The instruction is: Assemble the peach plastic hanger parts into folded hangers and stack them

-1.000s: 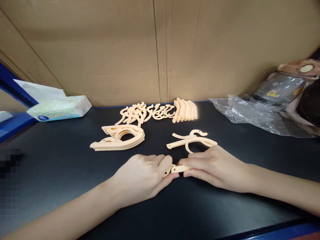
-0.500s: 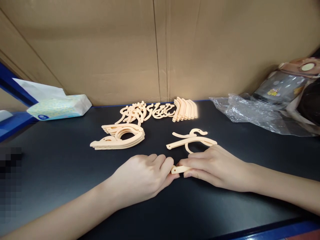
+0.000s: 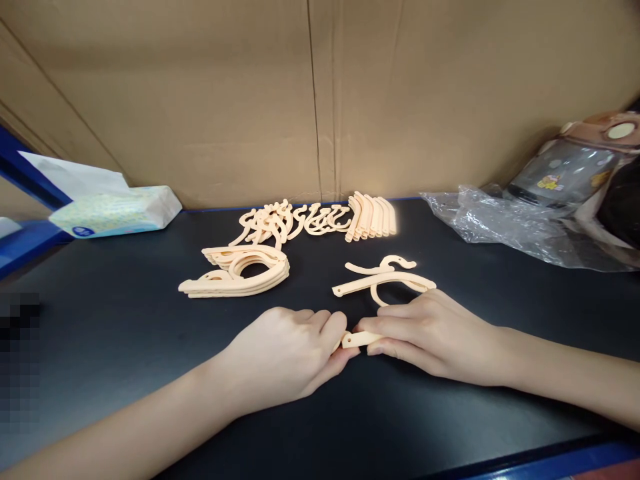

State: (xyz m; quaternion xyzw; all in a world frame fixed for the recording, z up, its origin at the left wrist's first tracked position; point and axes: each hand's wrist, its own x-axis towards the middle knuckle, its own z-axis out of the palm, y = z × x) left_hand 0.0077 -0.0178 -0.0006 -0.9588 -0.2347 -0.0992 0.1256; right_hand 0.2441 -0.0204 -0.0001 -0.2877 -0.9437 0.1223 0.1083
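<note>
Grip of left hand (image 3: 295,353) pinches a cream piece (image 3: 339,342); right hand (image 3: 433,339) pinches a cream bar (image 3: 361,339), ends adjoining, near the front edge of the worktop (image 3: 320,433). Folded stack (image 3: 235,288) appears finished; loose hooks (image 3: 281,230) and curved bars (image 3: 369,220) along the back edge appear outstanding.

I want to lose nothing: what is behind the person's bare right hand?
Behind the right hand, a bent, cream, plastic-looking bar overlaps curved cream pieces. The hand hides part of these curved pieces; what lies under its palm cannot be seen.

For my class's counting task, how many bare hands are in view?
2: left hand, just left of centre; right hand, right of centre, gripping a slim cream plastic piece.
</note>
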